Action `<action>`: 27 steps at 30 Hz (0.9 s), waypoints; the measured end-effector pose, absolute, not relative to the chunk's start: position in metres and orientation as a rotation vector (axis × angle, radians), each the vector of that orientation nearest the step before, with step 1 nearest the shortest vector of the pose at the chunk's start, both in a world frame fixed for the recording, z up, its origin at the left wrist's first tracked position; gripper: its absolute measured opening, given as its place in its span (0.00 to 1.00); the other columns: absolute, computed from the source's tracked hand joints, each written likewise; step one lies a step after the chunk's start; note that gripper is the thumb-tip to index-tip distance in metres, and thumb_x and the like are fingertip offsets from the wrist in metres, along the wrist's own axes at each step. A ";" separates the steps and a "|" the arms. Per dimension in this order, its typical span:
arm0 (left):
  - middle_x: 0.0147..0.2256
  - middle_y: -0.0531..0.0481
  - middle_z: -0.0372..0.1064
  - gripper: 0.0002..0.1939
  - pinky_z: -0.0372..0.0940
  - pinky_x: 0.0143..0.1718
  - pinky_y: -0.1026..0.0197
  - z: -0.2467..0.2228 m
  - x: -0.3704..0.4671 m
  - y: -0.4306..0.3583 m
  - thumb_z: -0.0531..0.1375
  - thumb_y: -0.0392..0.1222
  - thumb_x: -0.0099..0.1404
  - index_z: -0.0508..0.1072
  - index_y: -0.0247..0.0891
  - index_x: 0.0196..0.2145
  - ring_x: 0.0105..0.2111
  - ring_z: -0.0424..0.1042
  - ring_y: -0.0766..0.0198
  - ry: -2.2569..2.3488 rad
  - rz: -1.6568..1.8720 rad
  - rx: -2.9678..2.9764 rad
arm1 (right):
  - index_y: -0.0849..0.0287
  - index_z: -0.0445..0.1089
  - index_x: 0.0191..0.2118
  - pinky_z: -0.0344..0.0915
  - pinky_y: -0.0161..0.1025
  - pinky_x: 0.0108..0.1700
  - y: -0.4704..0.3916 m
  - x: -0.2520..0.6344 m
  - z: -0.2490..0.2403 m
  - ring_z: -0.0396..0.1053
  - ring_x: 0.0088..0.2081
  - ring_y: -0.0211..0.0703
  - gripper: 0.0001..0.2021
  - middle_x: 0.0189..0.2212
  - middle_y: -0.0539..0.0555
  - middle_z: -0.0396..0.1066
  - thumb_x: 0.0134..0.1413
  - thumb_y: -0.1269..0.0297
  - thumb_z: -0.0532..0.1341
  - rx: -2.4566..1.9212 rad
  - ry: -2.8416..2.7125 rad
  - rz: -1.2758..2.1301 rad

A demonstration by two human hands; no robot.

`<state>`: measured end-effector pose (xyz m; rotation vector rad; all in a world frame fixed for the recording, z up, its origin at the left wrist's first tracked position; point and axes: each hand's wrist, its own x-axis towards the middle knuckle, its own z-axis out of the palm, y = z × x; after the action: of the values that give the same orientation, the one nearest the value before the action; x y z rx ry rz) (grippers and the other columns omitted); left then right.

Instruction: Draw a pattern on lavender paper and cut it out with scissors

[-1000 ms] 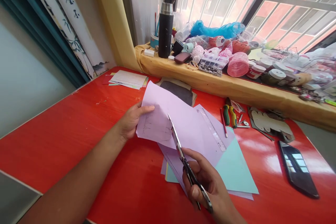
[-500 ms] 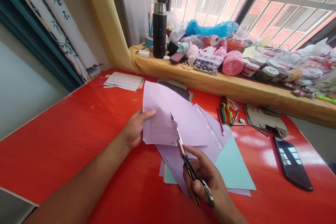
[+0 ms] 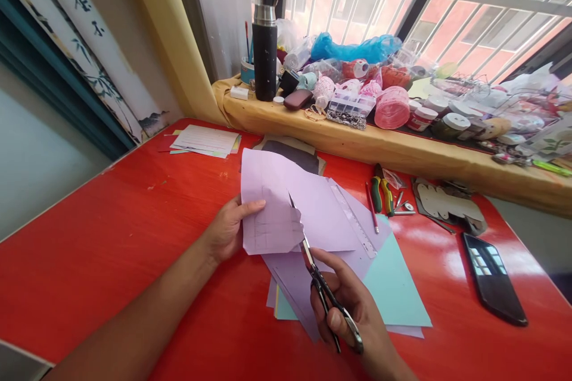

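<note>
A purple paper sheet [image 3: 272,220] with faint pencil lines is pinched at its left edge by my left hand [image 3: 230,226], thumb on top. My right hand [image 3: 351,309] has its fingers in the handles of metal scissors [image 3: 319,280]. The blades lie at a ragged cut edge of the sheet, one tip showing over the paper. Beneath are more purple sheets [image 3: 290,286], a light blue sheet [image 3: 397,280] and a clear ruler [image 3: 353,220].
On the red table [image 3: 111,250] are a phone [image 3: 494,280], a pencil [image 3: 372,208], green-and-yellow pliers [image 3: 382,193], grey cut-outs [image 3: 447,202] and white cards [image 3: 208,140]. A black flask [image 3: 265,59] and craft supplies crowd the windowsill [image 3: 379,146].
The held sheet and my left hand sit slightly lower, and the sheet's top edge has dipped. The whole view has shifted slightly. Both hands keep their holds.
</note>
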<state>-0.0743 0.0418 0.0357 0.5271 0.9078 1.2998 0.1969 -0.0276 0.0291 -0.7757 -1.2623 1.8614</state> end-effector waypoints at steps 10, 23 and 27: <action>0.44 0.40 0.87 0.16 0.81 0.43 0.55 0.028 -0.082 0.047 0.78 0.44 0.62 0.85 0.35 0.45 0.42 0.87 0.47 0.854 1.311 0.441 | 0.49 0.67 0.74 0.58 0.32 0.24 -0.029 0.197 0.029 0.58 0.20 0.31 0.44 0.27 0.44 0.66 0.61 0.34 0.74 -0.834 -1.239 1.924; 0.45 0.40 0.88 0.19 0.82 0.43 0.56 0.033 -0.082 0.046 0.80 0.45 0.59 0.88 0.36 0.46 0.41 0.87 0.49 0.809 1.328 0.442 | 0.46 0.67 0.74 0.54 0.27 0.21 -0.024 0.192 0.017 0.58 0.18 0.27 0.41 0.29 0.44 0.69 0.60 0.43 0.78 -0.760 -1.114 2.046; 0.46 0.39 0.87 0.18 0.82 0.45 0.55 0.034 -0.082 0.046 0.79 0.46 0.62 0.88 0.35 0.46 0.43 0.87 0.48 0.809 1.303 0.458 | 0.44 0.67 0.74 0.53 0.27 0.21 -0.024 0.193 0.015 0.53 0.18 0.26 0.40 0.28 0.42 0.64 0.62 0.41 0.76 -0.711 -1.139 2.023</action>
<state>-0.0823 0.0459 0.0339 0.4582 0.8095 1.3027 0.1928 -0.0245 0.0146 -0.7111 -1.1389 2.0234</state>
